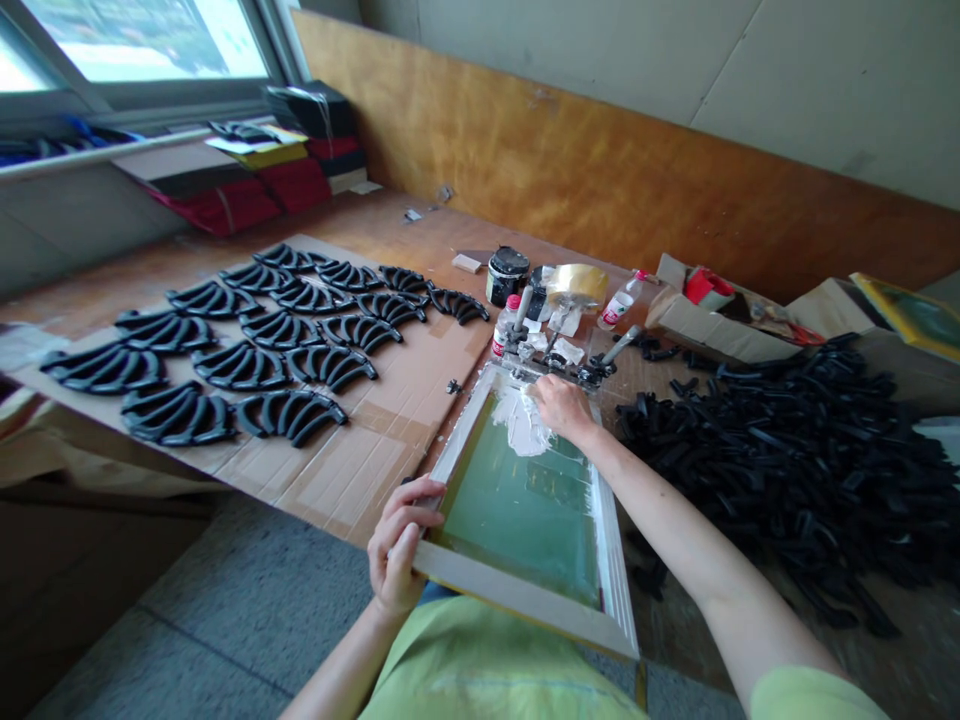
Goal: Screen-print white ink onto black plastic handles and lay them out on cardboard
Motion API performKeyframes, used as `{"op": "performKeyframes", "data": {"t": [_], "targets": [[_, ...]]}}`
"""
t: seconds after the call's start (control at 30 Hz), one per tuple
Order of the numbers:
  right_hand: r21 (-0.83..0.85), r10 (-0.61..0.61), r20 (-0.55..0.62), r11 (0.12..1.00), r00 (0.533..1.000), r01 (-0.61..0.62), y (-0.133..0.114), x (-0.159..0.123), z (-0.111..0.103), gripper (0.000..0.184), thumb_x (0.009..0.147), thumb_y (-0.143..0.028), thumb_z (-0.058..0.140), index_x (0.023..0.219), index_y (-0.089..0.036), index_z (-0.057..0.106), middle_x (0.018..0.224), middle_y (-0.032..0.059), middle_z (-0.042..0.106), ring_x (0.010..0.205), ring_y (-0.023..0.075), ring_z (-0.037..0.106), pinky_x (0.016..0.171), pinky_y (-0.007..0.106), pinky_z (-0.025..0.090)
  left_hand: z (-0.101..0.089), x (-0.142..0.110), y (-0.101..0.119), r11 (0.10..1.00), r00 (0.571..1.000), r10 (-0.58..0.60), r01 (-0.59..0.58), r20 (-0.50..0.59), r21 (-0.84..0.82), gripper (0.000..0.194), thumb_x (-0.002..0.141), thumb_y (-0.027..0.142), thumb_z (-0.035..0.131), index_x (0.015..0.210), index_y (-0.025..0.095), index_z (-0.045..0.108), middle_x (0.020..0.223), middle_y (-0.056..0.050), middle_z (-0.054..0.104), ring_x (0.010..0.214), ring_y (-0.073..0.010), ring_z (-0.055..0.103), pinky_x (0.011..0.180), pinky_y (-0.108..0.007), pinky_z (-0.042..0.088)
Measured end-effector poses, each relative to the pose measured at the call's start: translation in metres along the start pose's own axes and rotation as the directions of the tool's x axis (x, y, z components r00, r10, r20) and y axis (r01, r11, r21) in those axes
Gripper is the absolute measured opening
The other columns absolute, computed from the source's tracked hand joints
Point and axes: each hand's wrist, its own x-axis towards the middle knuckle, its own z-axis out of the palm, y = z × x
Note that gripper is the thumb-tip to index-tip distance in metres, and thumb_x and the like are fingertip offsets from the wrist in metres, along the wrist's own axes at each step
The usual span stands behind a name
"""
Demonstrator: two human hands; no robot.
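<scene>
A screen printing frame (525, 605) with a green mesh (517, 520) lies tilted in front of me, its far end at a metal hinge clamp (555, 365). My left hand (405, 545) grips the frame's near left corner, fingers wrapped over the edge. At the far end of the mesh, my right hand (562, 405) is closed on something whitish, mostly hidden by the fingers. Thick white ink (525, 430) is smeared on the mesh just beside and below that hand.
Curved black handle-like pieces (244, 355) lie in fanned groups on cardboard (337, 480) at left. A large heap of black pieces (787, 480) covers the right side. Behind the clamp stand an ink tub (508, 275), a tape roll (577, 285) and red-capped bottles (622, 300).
</scene>
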Motion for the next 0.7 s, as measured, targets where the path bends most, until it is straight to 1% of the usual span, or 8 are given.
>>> {"op": "performKeyframes", "data": {"t": [0.13,0.2,0.3,0.47,0.53,0.63,0.7], "targets": [[0.074,-0.095,0.005,0.993,0.995,0.094,0.015,-0.007,-0.011,0.009,0.087,-0.022,0.052,0.091,-0.019,0.060,0.098,0.0059,0.065,0.091,0.0191,0.060,0.075,0.025,0.038,-0.001,0.000,-0.001,1.000,1.000,-0.012,0.012,0.007,0.000,0.035,0.091,0.028,0.039,0.073,0.019,0.067,0.105,-0.009,0.066,0.100,-0.0254,0.061,0.091,-0.047,0.050],[0.098,-0.115,0.001,0.989,0.993,0.114,0.021,-0.014,-0.018,0.007,0.086,-0.024,0.055,0.089,-0.020,0.060,0.096,0.0044,0.065,0.089,0.0185,0.060,0.073,0.025,0.038,-0.001,0.000,-0.001,1.000,1.000,-0.007,0.007,0.010,0.001,0.035,0.091,0.028,0.039,0.073,0.019,0.067,0.106,-0.009,0.066,0.100,-0.0253,0.061,0.092,-0.046,0.050],[0.086,-0.085,-0.018,0.993,0.996,0.087,0.019,-0.022,-0.022,0.009,0.086,-0.027,0.056,0.090,-0.020,0.060,0.095,0.0041,0.066,0.087,0.0188,0.061,0.071,0.025,0.037,-0.001,0.001,0.000,1.000,1.000,-0.003,0.003,0.011,0.011,0.035,0.091,0.029,0.039,0.072,0.018,0.067,0.105,-0.010,0.066,0.100,-0.0254,0.061,0.091,-0.046,0.050],[0.029,0.000,0.002,1.000,1.000,0.000,0.010,-0.021,-0.017,0.011,0.088,-0.026,0.052,0.092,-0.020,0.060,0.099,0.0063,0.066,0.090,0.0198,0.061,0.070,0.026,0.037,-0.001,0.002,0.000,0.999,1.000,0.023,-0.023,0.014,-0.023,0.033,0.090,0.025,0.040,0.074,0.019,0.068,0.106,-0.008,0.066,0.100,-0.0245,0.061,0.091,-0.045,0.049],[0.020,-0.001,0.020,1.000,1.000,0.001,0.009,-0.021,-0.018,0.011,0.088,-0.027,0.053,0.093,-0.020,0.060,0.099,0.0061,0.066,0.088,0.0201,0.061,0.070,0.027,0.038,0.000,0.002,0.000,0.999,0.999,0.025,-0.025,0.020,-0.031,0.032,0.090,0.024,0.041,0.075,0.019,0.068,0.106,-0.008,0.066,0.099,-0.0243,0.061,0.091,-0.044,0.049],[0.032,-0.036,0.031,0.999,0.999,0.035,0.007,-0.022,-0.022,0.013,0.088,-0.027,0.051,0.095,-0.021,0.060,0.101,0.0056,0.066,0.091,0.0201,0.061,0.072,0.027,0.038,0.000,0.002,0.000,0.999,0.999,0.030,-0.029,0.021,-0.046,0.032,0.089,0.024,0.041,0.075,0.019,0.068,0.106,-0.008,0.066,0.100,-0.0244,0.060,0.091,-0.044,0.049],[0.027,-0.014,0.040,1.000,0.999,0.013,0.005,-0.021,-0.024,0.013,0.089,-0.026,0.050,0.096,-0.020,0.060,0.102,0.0063,0.066,0.093,0.0200,0.061,0.073,0.027,0.038,-0.001,0.003,0.000,0.998,0.999,0.033,-0.032,0.020,-0.055,0.032,0.090,0.023,0.040,0.076,0.019,0.068,0.107,-0.008,0.066,0.101,-0.0245,0.060,0.091,-0.044,0.049]]}}
